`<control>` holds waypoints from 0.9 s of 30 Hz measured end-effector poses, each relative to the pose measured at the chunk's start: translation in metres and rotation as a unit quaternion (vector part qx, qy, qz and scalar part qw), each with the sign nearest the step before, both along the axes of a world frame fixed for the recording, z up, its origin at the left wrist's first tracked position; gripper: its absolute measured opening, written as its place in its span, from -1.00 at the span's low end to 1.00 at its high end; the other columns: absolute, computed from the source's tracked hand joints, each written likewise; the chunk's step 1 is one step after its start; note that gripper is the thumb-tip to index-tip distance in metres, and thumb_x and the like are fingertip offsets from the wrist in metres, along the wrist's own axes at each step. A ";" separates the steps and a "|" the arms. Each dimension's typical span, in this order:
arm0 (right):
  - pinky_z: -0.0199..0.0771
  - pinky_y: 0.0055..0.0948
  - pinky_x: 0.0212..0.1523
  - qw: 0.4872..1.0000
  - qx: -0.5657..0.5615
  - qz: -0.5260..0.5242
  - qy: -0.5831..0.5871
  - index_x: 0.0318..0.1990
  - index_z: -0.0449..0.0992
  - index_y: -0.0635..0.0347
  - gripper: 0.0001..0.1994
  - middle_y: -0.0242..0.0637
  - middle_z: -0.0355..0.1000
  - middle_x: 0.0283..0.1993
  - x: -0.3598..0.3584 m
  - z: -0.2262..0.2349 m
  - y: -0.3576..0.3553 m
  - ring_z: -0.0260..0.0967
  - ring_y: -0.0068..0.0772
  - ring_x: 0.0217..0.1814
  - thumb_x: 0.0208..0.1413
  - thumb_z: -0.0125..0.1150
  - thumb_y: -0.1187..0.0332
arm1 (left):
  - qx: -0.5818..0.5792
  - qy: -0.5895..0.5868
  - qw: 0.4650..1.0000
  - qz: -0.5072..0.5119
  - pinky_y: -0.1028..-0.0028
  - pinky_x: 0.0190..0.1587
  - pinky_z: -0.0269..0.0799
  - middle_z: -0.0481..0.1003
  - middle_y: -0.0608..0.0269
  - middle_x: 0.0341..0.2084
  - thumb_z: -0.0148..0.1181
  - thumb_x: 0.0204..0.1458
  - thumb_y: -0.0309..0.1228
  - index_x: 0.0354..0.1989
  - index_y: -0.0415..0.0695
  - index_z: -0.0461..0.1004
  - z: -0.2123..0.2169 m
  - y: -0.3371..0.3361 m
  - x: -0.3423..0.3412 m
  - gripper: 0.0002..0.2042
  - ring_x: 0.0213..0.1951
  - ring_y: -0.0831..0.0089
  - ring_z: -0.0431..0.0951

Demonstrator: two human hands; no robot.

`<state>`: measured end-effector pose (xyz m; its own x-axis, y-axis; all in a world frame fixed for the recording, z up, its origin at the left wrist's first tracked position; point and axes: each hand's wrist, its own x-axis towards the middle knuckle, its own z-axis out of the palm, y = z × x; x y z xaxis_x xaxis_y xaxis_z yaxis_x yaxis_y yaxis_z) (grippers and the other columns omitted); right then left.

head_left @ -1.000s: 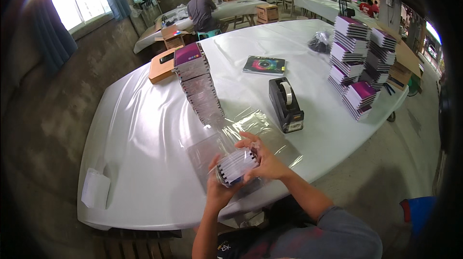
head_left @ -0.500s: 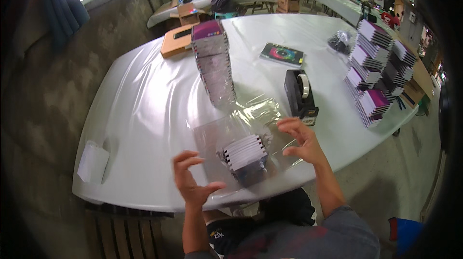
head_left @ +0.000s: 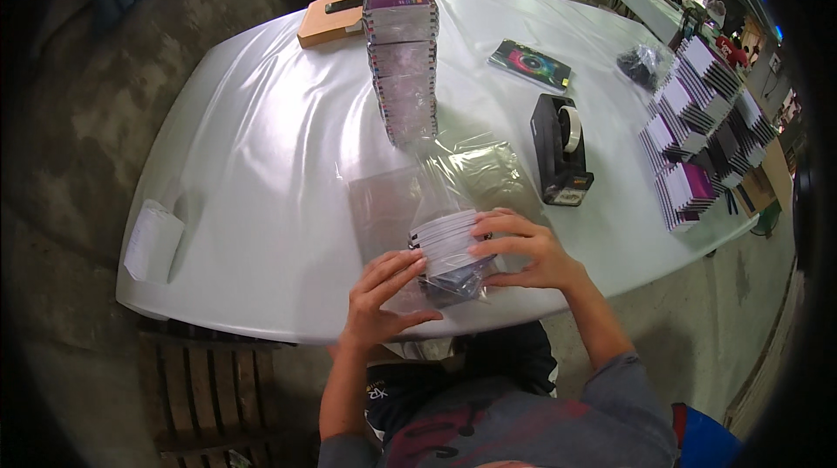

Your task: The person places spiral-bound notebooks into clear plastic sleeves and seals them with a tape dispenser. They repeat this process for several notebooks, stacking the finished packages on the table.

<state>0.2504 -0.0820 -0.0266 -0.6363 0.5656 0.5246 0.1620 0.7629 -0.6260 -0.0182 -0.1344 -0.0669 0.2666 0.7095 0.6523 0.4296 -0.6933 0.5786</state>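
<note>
A small stack of notebooks (head_left: 447, 240) with white page edges and dark bindings lies near the front edge of the table. Clear plastic film (head_left: 370, 206) spreads under and around it, crinkled and shiny on the far side. My left hand (head_left: 384, 292) grips the stack's left side, fingertips on it and thumb near its lower corner. Over the right side, my right hand (head_left: 532, 252) curls its fingers onto the top, its thumb low beside the dark near face. Just beyond the film stands a tall wrapped stack of notebooks (head_left: 404, 63) with a purple cover on top.
A black tape dispenser (head_left: 552, 154) stands to the right. Behind it lies a dark booklet (head_left: 530, 64). Several notebook piles (head_left: 697, 124) and a crumpled plastic bag (head_left: 643, 65) occupy the right end. A cardboard box (head_left: 327, 23) sits far left; white paper (head_left: 154, 243) lies near left.
Both hands have moved inward from apart on either side and now touch the small notebook stack. My view has tilted downward, so the tabletop things appear higher.
</note>
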 end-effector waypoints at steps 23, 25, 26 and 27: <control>0.37 -0.52 0.06 0.934 -0.355 -0.018 -0.026 -0.26 0.62 0.24 -0.79 -0.22 0.49 -0.08 -0.022 0.039 0.049 0.41 -0.51 -0.02 -0.13 0.35 0.52 | 0.004 0.300 0.954 -0.014 0.31 0.10 -0.05 0.42 0.65 0.05 0.45 -0.41 -0.24 0.04 0.22 0.45 0.061 0.010 0.017 -0.35 -0.06 0.54 0.37; 0.44 -0.54 -0.04 0.938 -0.335 -0.049 -0.073 -0.30 0.63 0.26 -0.82 -0.25 0.55 -0.25 -0.037 0.045 0.055 0.47 -0.53 -0.15 -0.15 0.35 0.56 | 0.000 0.306 0.952 -0.018 0.25 0.14 -0.08 0.41 0.61 0.07 0.45 -0.40 -0.25 0.05 0.21 0.44 0.065 0.009 0.017 -0.35 0.02 0.58 0.39; 0.48 -0.55 -0.17 0.944 -0.325 -0.055 0.012 -0.37 0.63 0.28 -0.87 -0.29 0.55 -0.44 -0.047 0.045 0.056 0.48 -0.54 -0.31 -0.16 0.33 0.60 | -0.006 0.305 0.952 -0.024 0.22 0.16 -0.10 0.41 0.60 0.08 0.45 -0.39 -0.25 0.05 0.21 0.43 0.066 0.010 0.017 -0.35 0.06 0.58 0.37; 0.48 -0.55 -0.19 0.945 -0.320 -0.042 0.045 -0.38 0.63 0.28 -0.87 -0.28 0.55 -0.44 -0.054 0.043 0.059 0.48 -0.54 -0.32 -0.17 0.33 0.61 | -0.013 0.305 0.952 -0.031 0.19 0.17 -0.12 0.40 0.59 0.08 0.45 -0.39 -0.25 0.05 0.20 0.43 0.067 0.010 0.016 -0.35 0.10 0.59 0.36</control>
<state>0.1969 -0.0230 0.0166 -0.5447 0.8318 0.1073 0.1299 0.2101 -0.9690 -0.0023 -0.1240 -0.0003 0.6320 0.6941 0.3447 0.6502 -0.7169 0.2514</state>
